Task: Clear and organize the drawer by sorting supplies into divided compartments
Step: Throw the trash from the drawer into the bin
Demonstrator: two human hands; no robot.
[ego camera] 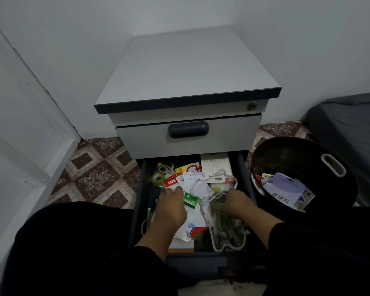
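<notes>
While the open drawer is a loose heap of stapler packets and tape, I seem mid-clearing: my left hand presses them, fingers curled, my right hand grips a clear blister pack, needing lifting next.

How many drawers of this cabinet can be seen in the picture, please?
2: the closed drawer with the dark handle, and the open drawer below it, full of supplies. Any lower drawer would be hidden.
</notes>
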